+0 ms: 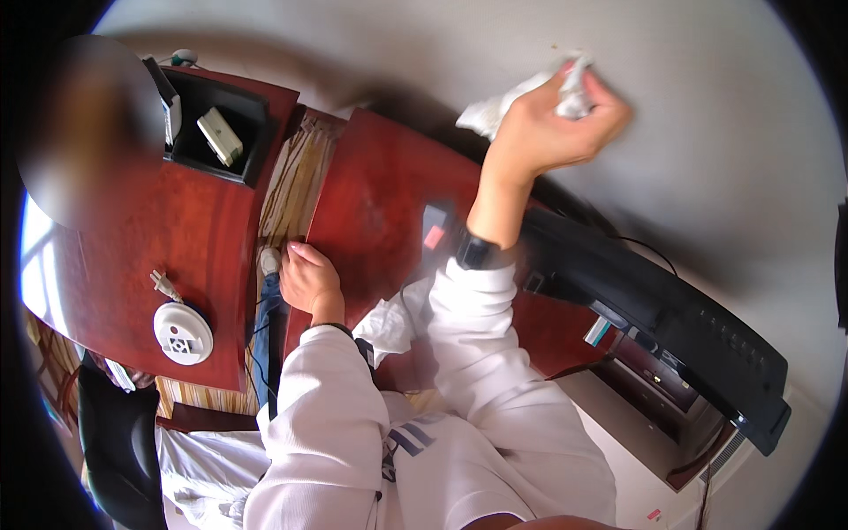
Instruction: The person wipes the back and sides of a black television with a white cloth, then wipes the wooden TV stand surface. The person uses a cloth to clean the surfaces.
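Observation:
My right hand (546, 132) is raised in front of the pale wall (669, 126), its fingers closed on a crumpled white tissue or cloth (574, 99). Part of the white material trails out to the left, behind the hand. Lower down, my left hand (310, 278) rests at the edge of a reddish-brown wooden desk (377, 179). Its fingers are curled, and the fingertips are hidden, so I cannot see whether they grip the edge. Another crumpled white tissue (384, 328) lies on the desk between my forearms.
A black flat-screen television (662, 318) stands to the right, close to the wall. Across a gap, a second wooden table (199, 232) bears a black tray (192, 89) with a small pale box (220, 136), and a round white device (183, 333) with a plug. A black chair (119, 437) stands lower left.

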Action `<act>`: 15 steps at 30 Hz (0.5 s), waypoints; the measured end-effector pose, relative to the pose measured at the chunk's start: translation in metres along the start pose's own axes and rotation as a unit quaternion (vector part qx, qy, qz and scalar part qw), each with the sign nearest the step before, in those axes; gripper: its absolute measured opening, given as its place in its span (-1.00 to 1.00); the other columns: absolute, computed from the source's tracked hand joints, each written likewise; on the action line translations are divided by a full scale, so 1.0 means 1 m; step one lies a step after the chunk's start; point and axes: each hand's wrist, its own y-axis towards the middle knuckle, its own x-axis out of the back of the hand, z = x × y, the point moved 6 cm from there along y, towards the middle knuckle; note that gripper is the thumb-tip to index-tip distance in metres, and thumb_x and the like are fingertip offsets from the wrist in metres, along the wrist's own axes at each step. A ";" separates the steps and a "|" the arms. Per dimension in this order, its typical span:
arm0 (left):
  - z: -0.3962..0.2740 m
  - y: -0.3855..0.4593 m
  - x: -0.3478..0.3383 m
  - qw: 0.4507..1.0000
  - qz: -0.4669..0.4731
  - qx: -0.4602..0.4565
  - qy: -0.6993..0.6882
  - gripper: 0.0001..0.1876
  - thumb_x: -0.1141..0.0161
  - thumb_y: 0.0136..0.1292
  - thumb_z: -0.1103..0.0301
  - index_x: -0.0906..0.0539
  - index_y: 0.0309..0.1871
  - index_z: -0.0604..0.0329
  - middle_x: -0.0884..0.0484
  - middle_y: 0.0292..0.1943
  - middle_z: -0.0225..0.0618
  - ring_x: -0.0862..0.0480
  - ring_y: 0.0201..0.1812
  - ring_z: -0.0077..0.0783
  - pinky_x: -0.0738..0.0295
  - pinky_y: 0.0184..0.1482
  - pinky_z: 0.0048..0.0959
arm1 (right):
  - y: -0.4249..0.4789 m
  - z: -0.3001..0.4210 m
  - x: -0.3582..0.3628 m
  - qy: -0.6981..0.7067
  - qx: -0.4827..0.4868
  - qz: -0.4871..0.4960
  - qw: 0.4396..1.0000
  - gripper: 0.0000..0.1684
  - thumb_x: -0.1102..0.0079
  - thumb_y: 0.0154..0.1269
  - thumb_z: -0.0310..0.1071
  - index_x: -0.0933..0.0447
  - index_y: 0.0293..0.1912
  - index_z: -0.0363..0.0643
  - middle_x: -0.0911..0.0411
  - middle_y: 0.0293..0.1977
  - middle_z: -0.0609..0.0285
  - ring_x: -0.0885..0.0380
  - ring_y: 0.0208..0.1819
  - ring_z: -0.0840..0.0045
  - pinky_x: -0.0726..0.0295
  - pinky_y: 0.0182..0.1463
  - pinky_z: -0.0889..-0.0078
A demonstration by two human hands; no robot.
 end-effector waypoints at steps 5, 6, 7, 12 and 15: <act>0.004 0.000 -0.002 1.000 0.001 0.006 0.010 -0.56 0.27 0.43 0.16 -0.64 -0.25 0.16 -0.69 -0.30 -0.16 -0.65 -0.25 -0.01 -0.53 -0.21 -0.13 | -0.004 -0.002 -0.001 0.017 -0.012 0.030 0.999 -0.85 -0.23 0.10 -0.63 -0.44 -0.33 -0.32 -0.44 -0.36 0.08 -0.49 -0.30 0.25 -0.46 -0.22 0.32; 0.003 0.000 0.000 1.000 -0.009 0.006 0.007 -0.56 0.27 0.43 0.15 -0.64 -0.26 0.16 -0.68 -0.29 -0.16 -0.65 -0.25 -0.01 -0.53 -0.21 -0.13 | 0.001 -0.001 0.001 0.017 0.002 0.028 0.999 -0.85 -0.24 0.10 -0.63 -0.44 -0.33 -0.33 -0.44 -0.37 0.08 -0.49 -0.30 0.25 -0.46 -0.22 0.33; 0.002 0.000 0.001 1.000 -0.003 0.003 0.008 -0.56 0.26 0.42 0.15 -0.64 -0.25 0.16 -0.69 -0.29 -0.16 -0.65 -0.25 0.00 -0.53 -0.20 -0.13 | 0.008 0.005 0.002 0.013 0.014 0.025 1.000 -0.85 -0.24 0.10 -0.64 -0.45 -0.33 -0.33 -0.44 -0.37 0.08 -0.50 -0.30 0.26 -0.47 -0.21 0.33; 0.004 0.001 -0.006 1.000 0.011 0.008 0.004 -0.56 0.25 0.41 0.12 -0.65 -0.23 0.17 -0.69 -0.25 -0.17 -0.65 -0.25 -0.01 -0.53 -0.20 -0.13 | -0.002 0.003 -0.005 0.024 -0.023 0.041 0.999 -0.79 -0.17 -0.06 -0.68 -0.40 -0.39 -0.26 -0.40 -0.44 0.09 -0.46 -0.39 0.12 -0.41 -0.37 0.18; 0.006 0.000 -0.004 1.000 0.008 0.007 0.005 -0.55 0.25 0.41 0.11 -0.66 -0.20 0.17 -0.69 -0.22 -0.18 -0.65 -0.23 -0.03 -0.53 -0.18 -0.14 | 0.002 0.006 -0.004 0.025 0.019 0.034 0.999 -0.80 -0.16 -0.05 -0.68 -0.40 -0.39 -0.26 -0.40 -0.44 0.08 -0.45 -0.40 0.12 -0.41 -0.38 0.19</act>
